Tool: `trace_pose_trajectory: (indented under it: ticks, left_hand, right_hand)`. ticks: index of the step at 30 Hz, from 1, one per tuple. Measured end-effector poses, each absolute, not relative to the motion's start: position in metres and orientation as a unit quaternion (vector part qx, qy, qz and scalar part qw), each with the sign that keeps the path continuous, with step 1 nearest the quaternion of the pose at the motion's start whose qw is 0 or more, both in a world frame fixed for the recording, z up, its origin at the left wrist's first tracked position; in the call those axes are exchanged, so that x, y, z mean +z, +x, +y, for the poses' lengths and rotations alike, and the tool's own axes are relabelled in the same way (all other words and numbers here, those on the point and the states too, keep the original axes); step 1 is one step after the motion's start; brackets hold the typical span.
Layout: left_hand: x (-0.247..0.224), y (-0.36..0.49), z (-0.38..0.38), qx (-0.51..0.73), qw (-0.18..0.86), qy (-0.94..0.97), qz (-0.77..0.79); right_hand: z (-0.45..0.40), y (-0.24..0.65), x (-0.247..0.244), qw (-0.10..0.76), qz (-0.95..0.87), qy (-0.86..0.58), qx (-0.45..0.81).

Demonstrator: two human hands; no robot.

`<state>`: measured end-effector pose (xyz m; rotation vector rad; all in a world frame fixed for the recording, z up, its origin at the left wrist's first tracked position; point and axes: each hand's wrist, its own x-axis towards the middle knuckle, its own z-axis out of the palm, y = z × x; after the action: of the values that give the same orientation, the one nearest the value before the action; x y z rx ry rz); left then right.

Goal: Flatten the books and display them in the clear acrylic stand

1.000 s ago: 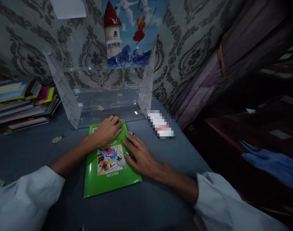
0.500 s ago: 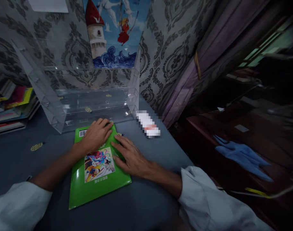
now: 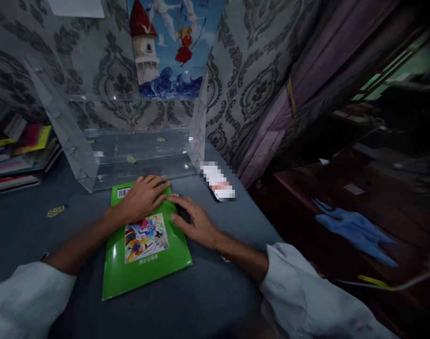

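A green book [image 3: 112, 263] lies flat on the dark blue-grey tabletop, its cover bearing a colourful picture panel and a barcode near the far edge. My left hand [image 3: 144, 195] rests flat across the book's upper part, fingers stretched out toward its far right corner. At the book's right edge is my right hand [image 3: 197, 221], fingers extended and thumb apart, the fingertips touching the cover close to the left fingers. Just beyond the book stands a clear acrylic rack [image 3: 137, 165] with stepped shelves, a sheet with a castle picture [image 3: 172, 52] upright at its back.
A stack of books [image 3: 20, 150] sits at the far left. Right of the rack lies a pixelated, phone-like object [image 3: 218, 183]. Beyond the table's right edge are a purple curtain [image 3: 271, 122] and a blue cloth [image 3: 356, 230] on a dark red surface.
My right hand has slid a little away from me along the book's right edge, its fingers drawn closer together. My left hand stays on the cover, and the book has barely shifted.
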<state>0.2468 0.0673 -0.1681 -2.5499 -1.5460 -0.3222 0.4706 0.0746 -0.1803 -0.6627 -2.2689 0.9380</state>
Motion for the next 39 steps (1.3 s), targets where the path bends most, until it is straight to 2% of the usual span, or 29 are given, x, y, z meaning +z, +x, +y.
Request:
trace_pose_trajectory:
  ticks: [11,28,33,39]
  left_hand:
    - [-0.168,0.256,0.044,-0.145,0.024,-0.867,-0.476]
    - [-0.156,0.275,-0.009,-0.133,-0.066,-0.896,-0.419]
    - [-0.155,0.281,-0.032,-0.125,-0.09,-0.906,-0.394]
    - [-0.156,0.287,-0.051,-0.111,-0.07,-0.913,-0.386]
  right_hand:
    - [0.085,0.466,-0.191,0.37,-0.769,-0.254,0.455]
    - [0.086,0.467,-0.193,0.364,-0.789,-0.275,0.412]
    - [0.084,0.467,-0.19,0.354,-0.815,-0.256,0.381]
    - [0.079,0.468,-0.191,0.329,-0.86,-0.25,0.3]
